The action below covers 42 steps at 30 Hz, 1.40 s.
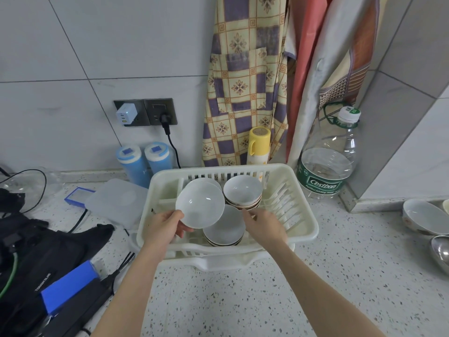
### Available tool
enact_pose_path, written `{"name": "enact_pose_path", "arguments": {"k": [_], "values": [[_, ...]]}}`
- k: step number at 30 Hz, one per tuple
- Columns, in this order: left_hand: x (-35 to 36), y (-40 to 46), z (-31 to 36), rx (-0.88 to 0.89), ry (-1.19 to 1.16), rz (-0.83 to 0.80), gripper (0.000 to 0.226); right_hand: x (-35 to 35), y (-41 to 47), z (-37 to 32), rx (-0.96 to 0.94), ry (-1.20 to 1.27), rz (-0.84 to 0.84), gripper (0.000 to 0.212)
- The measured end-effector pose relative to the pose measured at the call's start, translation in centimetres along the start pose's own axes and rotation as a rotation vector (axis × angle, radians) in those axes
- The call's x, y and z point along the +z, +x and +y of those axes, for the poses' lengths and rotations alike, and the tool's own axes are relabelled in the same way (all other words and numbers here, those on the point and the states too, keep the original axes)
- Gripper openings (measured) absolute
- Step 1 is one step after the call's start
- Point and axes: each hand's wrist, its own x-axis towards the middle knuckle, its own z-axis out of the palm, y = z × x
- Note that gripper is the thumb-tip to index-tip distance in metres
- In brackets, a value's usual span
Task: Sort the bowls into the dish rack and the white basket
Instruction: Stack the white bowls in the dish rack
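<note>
Head view: left hand fingers apparently pinch white bowl rim.

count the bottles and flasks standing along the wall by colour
blue bottles: 2
yellow flask: 1
clear water bottle: 1
total: 4

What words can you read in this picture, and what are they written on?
"Cestbon": on the green label of the big clear plastic water bottle.
Smaller line under it: starts "Purified Drinking Water", the rest too blurred to read.
White print on the black bag beside the blue box: too small to read.
Blue squares on the two blue cylinder lids: no readable text.
White bottle cap sticker: blurred.
</note>
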Motion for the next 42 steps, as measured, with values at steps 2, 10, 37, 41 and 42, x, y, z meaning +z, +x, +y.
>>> {"name": "enact_pose_path", "arguments": {"k": [2, 10, 37, 41, 42], "values": [[0.3, 0.0, 0.5, -0.035, 0.027, -0.06, 0.017, -0.3, -0.4, -0.1, -0.038, 0.044, -0.006, 0.042], [2.4, -0.3, 1.4, -0.03, 0.239, -0.221, 0.019, -1.4, -1.1, -0.2, -0.15, 0.1, -0.069, 0.031], [3.2, 1.5, -0.4, -0.018, 0.401, -0.269, 0.016, -0.4, -0.3, 0.4, -0.052, -0.018, -0.065, 0.023], [3.4, 1.8, -0.4, -0.048, 0.425, -0.286, 0.015, 0.0, -0.2, 0.4, -0.049, -0.048, -0.046, 0.021], [3.4, 1.8, -0.4, -0.045, 0.435, -0.291, 0.015, 0.1, -0.1, 0.5, -0.047, -0.053, -0.034, 0.021]]}}
